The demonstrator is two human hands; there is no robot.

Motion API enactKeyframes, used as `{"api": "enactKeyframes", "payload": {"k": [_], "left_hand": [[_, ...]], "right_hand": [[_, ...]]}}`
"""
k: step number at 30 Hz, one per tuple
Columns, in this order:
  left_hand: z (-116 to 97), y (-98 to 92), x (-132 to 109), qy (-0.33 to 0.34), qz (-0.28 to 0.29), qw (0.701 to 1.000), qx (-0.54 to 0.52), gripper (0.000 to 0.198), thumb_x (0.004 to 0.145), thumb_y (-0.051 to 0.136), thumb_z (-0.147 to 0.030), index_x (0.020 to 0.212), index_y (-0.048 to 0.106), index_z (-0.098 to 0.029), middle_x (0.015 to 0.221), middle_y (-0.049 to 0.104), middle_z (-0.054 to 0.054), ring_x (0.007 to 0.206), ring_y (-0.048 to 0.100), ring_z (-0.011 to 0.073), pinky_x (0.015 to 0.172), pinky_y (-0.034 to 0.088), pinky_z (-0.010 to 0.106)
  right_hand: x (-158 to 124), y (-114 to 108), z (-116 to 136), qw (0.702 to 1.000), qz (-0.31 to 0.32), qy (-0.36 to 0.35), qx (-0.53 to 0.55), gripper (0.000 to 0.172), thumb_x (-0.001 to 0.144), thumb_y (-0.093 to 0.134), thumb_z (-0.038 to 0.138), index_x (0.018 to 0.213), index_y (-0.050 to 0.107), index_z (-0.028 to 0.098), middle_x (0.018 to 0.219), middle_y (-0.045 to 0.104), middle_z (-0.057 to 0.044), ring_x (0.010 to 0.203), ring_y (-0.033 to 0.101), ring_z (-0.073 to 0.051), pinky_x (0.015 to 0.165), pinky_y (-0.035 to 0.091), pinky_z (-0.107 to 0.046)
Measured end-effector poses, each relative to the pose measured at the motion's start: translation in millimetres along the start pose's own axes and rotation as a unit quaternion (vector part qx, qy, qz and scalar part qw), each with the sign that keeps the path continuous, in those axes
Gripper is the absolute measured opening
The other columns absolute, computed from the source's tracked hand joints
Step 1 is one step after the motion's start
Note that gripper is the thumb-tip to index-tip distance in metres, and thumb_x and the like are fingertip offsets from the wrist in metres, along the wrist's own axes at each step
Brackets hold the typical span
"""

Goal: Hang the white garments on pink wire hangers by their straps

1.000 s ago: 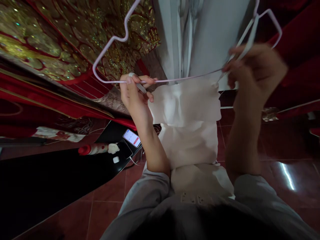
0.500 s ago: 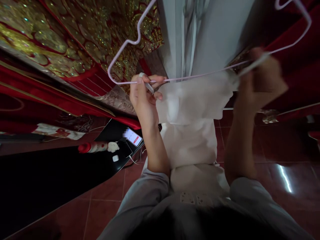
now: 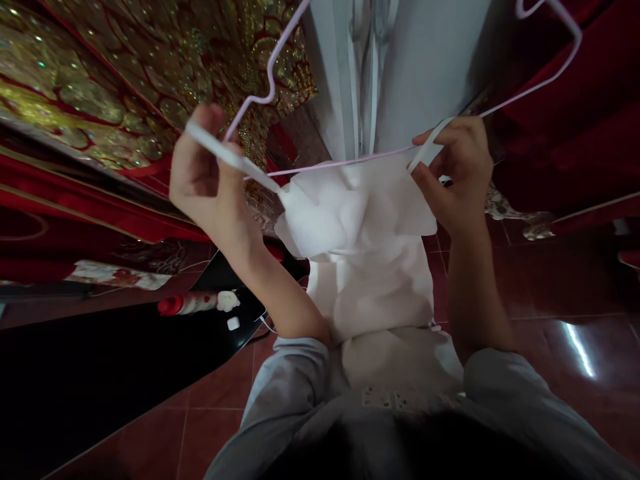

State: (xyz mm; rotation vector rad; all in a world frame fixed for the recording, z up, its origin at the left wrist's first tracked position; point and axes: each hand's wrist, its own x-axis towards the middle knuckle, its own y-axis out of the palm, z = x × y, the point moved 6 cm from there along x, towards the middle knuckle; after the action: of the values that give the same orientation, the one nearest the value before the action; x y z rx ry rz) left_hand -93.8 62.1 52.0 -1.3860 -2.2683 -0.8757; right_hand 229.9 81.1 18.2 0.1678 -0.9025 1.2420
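Note:
A white fabric garment [image 3: 325, 223] with a flared top layer hangs just below the lower bar of a pale pink wire hanger [image 3: 345, 162]. My left hand [image 3: 207, 170] is closed on a white strap [image 3: 245, 167], which is pulled taut from the garment's upper left corner and crosses the left end of the hanger. On the other side, my right hand [image 3: 460, 170] pinches a second white strap [image 3: 429, 148] between thumb and fingers, at the right part of the bar. The fingers hide that part of the bar.
Red and gold sequinned clothing [image 3: 125, 87] hangs close on the left, and dark red cloth [image 3: 590, 133] on the right. A black tabletop [image 3: 125, 360] at lower left bears a red-capped bottle [image 3: 187, 304] and a small white case [image 3: 233, 323]. Red tiles [image 3: 535, 287] cover the floor.
My left hand has moved left off the bar, drawing its strap out past the hanger's end. My right hand has come inward and lower with its strap. My left forearm now covers the phone.

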Motion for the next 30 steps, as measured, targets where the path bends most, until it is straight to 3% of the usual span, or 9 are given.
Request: {"api": "enactKeyframes", "payload": {"k": [3,5,10,14,17,21,24,27,30], "left_hand": [[-11.4,29.3,14.9,-0.014,0.131,0.988,0.075,0.018,0.09,0.087,-0.019,0.105,0.078,-0.016,0.102,0.074,0.004,0.107,0.069,0.0245,0.11,0.057,0.042],[-10.3,36.5,20.7,-0.035,0.147,0.979,0.133,0.01,0.09,0.082,-0.007,0.089,0.077,-0.015,0.088,0.068,0.005,0.093,0.067,0.0228,0.1,0.06,0.039],[17.2,21.3,15.6,-0.106,0.053,0.991,0.068,0.028,0.095,0.072,-0.004,0.077,0.066,-0.024,0.081,0.064,0.003,0.101,0.066,0.0247,0.083,0.061,0.037],[34.9,18.8,-8.0,-0.126,-0.003,0.99,-0.058,0.018,0.099,0.073,-0.014,0.107,0.063,-0.027,0.088,0.068,0.001,0.099,0.068,0.0227,0.078,0.059,0.033],[34.5,30.6,-27.2,-0.097,-0.026,0.991,-0.085,0.051,0.097,0.075,-0.015,0.136,0.049,-0.036,0.091,0.069,-0.003,0.088,0.069,0.0183,0.082,0.057,0.032],[40.2,41.9,-43.4,-0.113,-0.066,0.986,-0.104,0.039,0.106,0.059,-0.014,0.136,0.04,-0.03,0.093,0.073,-0.001,0.083,0.073,0.0159,0.084,0.057,0.031],[45.1,40.3,-43.6,-0.143,-0.069,0.983,-0.092,0.008,0.112,0.05,-0.026,0.119,0.048,-0.026,0.078,0.067,-0.001,0.085,0.076,0.0197,0.083,0.057,0.032],[42.4,36.7,-38.0,-0.145,-0.055,0.984,-0.084,0.003,0.112,0.051,-0.029,0.113,0.048,-0.029,0.074,0.065,-0.002,0.087,0.077,0.0221,0.087,0.057,0.034],[39.5,36.1,-34.6,-0.15,-0.063,0.982,-0.095,0.013,0.112,0.041,-0.016,0.109,0.044,-0.028,0.068,0.061,-0.004,0.075,0.074,0.0193,0.081,0.057,0.033]], "right_hand": [[-2.8,-0.4,4.3,1.0,-0.008,0.001,0.005,0.046,0.082,0.07,0.074,0.106,0.071,0.035,0.11,0.06,-0.005,0.064,0.043,-0.012,0.055,0.042,-0.035],[-5.4,-1.7,6.6,1.0,-0.01,0.01,0.003,0.04,0.084,0.069,0.072,0.107,0.071,0.038,0.114,0.06,-0.004,0.065,0.043,-0.013,0.058,0.044,-0.037],[-8.7,-3.1,3.7,0.999,-0.002,0.045,-0.021,0.038,0.084,0.066,0.073,0.108,0.07,0.044,0.118,0.062,-0.003,0.066,0.044,-0.014,0.058,0.048,-0.04],[-9.1,-1.4,4.8,0.999,-0.017,0.023,-0.019,0.042,0.083,0.065,0.074,0.107,0.07,0.04,0.114,0.062,-0.005,0.061,0.042,-0.012,0.055,0.048,-0.037],[-11.6,2.4,10.3,1.0,-0.01,0.006,-0.006,0.036,0.087,0.066,0.067,0.112,0.07,0.042,0.117,0.061,-0.005,0.061,0.04,-0.011,0.053,0.045,-0.035],[-11.9,2.6,9.9,1.0,-0.005,-0.006,-0.004,0.036,0.085,0.071,0.059,0.118,0.07,0.044,0.125,0.061,-0.004,0.061,0.041,-0.01,0.05,0.042,-0.032],[-2.7,-20.7,-8.6,0.992,-0.115,-0.04,0.033,0.046,0.08,0.079,0.042,0.125,0.07,0.041,0.126,0.063,-0.002,0.065,0.047,-0.008,0.05,0.037,-0.027],[10.8,-59.4,-37.2,0.949,-0.285,-0.093,0.101,0.04,0.077,0.082,0.026,0.115,0.076,0.035,0.109,0.066,0.002,0.071,0.051,-0.006,0.052,0.026,-0.02],[35.7,-75.0,-49.3,0.948,-0.263,-0.114,0.138,0.032,0.079,0.081,0.019,0.108,0.08,0.031,0.097,0.065,0.004,0.079,0.054,-0.006,0.058,0.034,-0.018]]}}
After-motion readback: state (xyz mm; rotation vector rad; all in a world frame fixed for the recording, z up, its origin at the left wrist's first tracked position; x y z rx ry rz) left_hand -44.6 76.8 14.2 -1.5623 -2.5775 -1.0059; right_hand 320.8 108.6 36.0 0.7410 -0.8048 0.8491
